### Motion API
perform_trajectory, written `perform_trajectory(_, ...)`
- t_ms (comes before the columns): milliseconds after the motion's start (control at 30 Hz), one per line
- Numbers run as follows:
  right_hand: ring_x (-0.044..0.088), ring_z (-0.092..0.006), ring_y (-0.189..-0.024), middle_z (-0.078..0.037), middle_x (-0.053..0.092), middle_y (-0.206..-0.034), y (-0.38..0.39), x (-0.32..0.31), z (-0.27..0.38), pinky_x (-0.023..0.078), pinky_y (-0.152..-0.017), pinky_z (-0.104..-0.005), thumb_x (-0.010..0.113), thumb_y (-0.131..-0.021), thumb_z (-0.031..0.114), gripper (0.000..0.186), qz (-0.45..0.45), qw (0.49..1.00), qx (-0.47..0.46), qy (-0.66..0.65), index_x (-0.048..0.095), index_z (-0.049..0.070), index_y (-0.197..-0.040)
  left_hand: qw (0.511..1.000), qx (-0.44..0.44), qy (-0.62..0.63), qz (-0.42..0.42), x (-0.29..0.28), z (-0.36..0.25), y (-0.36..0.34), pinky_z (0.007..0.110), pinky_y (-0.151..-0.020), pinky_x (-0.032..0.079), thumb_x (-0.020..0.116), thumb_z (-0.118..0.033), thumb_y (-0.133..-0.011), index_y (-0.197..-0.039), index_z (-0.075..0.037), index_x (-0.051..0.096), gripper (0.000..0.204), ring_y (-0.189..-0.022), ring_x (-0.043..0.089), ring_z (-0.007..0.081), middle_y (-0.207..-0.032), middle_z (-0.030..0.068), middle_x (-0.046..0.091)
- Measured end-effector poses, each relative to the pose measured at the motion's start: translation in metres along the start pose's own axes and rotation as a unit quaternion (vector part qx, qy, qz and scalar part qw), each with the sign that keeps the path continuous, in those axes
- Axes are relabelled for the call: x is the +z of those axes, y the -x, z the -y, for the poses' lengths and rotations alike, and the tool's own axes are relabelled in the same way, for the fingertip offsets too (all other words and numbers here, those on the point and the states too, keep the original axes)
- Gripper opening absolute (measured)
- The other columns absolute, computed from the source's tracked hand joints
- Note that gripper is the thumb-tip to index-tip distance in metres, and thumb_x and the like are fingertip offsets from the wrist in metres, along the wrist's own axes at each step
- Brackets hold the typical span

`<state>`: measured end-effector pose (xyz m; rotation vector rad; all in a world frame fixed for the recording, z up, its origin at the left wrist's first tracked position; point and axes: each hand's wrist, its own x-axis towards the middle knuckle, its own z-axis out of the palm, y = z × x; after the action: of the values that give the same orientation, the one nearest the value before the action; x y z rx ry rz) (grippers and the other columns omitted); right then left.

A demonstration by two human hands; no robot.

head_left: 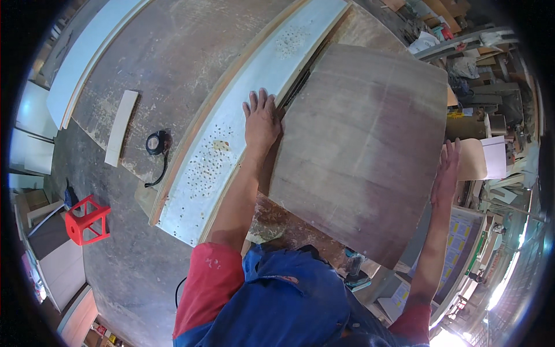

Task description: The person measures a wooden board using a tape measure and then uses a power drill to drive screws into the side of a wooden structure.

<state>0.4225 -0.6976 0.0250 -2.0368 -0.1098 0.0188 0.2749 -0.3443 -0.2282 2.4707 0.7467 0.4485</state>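
Observation:
My left hand (262, 122) lies on a long white board (254, 75) with brown edges, its fingers stretched out near the inner edge. Small dark holes or specks pepper the board in two patches. Beside it sits a large brownish wooden panel (358, 139), its right part stained purplish. My right hand (446, 172) rests along this panel's right edge with the fingers extended; its thumb is not clear to see. Between board and panel runs a narrow dark gap.
On the worn brown table (167, 52) lie a short pale wood strip (121, 128) and a black tape measure (156, 142) with a strap. A red plastic stool (88, 221) stands on the floor at left. Wood scraps (491, 98) crowd the right side. A power tool (355, 269) shows near my body.

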Motion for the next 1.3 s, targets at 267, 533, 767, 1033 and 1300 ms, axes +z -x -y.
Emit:
perform_trajectory(267,0.019,-0.0295,-0.152,-0.015,0.023,-0.164,0.003,0.014,0.001,0.014,-0.122,-0.0402,0.034,-0.106,0.051,0.069,0.000,0.988,-0.044,0.150,0.021,0.008,-0.159,1.000,-0.006,-0.017,0.010,-0.003,-0.007,0.000,0.061,-0.118,0.023,0.069,-0.016,-0.082,-0.140,-0.005,0.049,0.062,-0.146,0.027,0.0446,-0.154,0.0200,0.036)
perform_trajectory(533,0.036,-0.0259,-0.143,-0.019,0.038,-0.154,0.003,0.017,0.005,0.026,-0.118,-0.0380,0.052,-0.102,0.041,0.070,0.026,0.989,-0.046,0.136,0.028,0.005,-0.156,1.000,-0.017,-0.003,0.015,-0.005,-0.009,0.000,0.061,-0.119,0.022,0.070,-0.010,-0.078,-0.142,-0.007,0.048,0.068,-0.147,0.025,0.0438,-0.156,0.0172,0.034)
perform_trajectory(767,0.041,-0.0252,-0.138,-0.021,0.041,-0.150,0.004,0.017,0.004,0.030,-0.115,-0.0359,0.058,-0.100,0.035,0.074,0.049,0.995,-0.035,0.083,0.024,0.002,-0.157,1.000,-0.012,-0.006,-0.003,-0.004,-0.007,0.000,0.060,-0.120,0.021,0.067,-0.007,-0.079,-0.141,-0.007,0.050,0.064,-0.147,0.025,0.0433,-0.156,0.0165,0.035)
perform_trajectory(1033,0.032,-0.0262,-0.145,-0.021,0.028,-0.159,0.001,0.013,0.000,0.027,-0.118,-0.0371,0.059,-0.099,0.028,0.074,0.048,0.992,-0.057,0.105,0.021,0.001,-0.157,1.000,-0.016,-0.001,0.006,-0.006,-0.008,0.001,0.060,-0.119,0.022,0.068,-0.008,-0.081,-0.141,-0.009,0.050,0.063,-0.147,0.026,0.0424,-0.156,0.0159,0.036)
perform_trajectory(1300,0.031,-0.0268,-0.146,-0.020,0.026,-0.160,0.003,0.013,0.002,0.027,-0.118,-0.0381,0.059,-0.099,0.029,0.074,0.055,0.992,-0.041,0.102,0.023,0.002,-0.157,1.000,-0.021,-0.013,0.011,-0.007,-0.010,0.001,0.059,-0.120,0.021,0.068,-0.010,-0.081,-0.141,-0.010,0.050,0.063,-0.148,0.025,0.0410,-0.157,0.0155,0.035)
